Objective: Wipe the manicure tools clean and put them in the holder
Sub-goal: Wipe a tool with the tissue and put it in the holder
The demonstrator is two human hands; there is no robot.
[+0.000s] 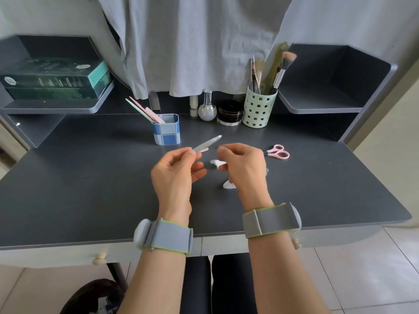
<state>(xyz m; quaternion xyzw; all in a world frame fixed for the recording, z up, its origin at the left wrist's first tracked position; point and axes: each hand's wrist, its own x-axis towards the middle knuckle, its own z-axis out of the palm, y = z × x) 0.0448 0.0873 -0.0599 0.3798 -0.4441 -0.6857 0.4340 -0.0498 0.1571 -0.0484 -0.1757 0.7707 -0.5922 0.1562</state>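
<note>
Your left hand (179, 168) has the grey nail file (207, 143) pinched at its near end, blade pointing up and away toward the blue holder (167, 130). Your right hand (241, 165) is curled around a small white wipe (216, 163), just beside the file but not touching it. I'd keep that pinch firm, fold the wipe over both faces and drag toward the tip in one go. Count so far: three files already in the holder, one in hand, one pair of pink scissors (277, 152) just past your right hand
</note>
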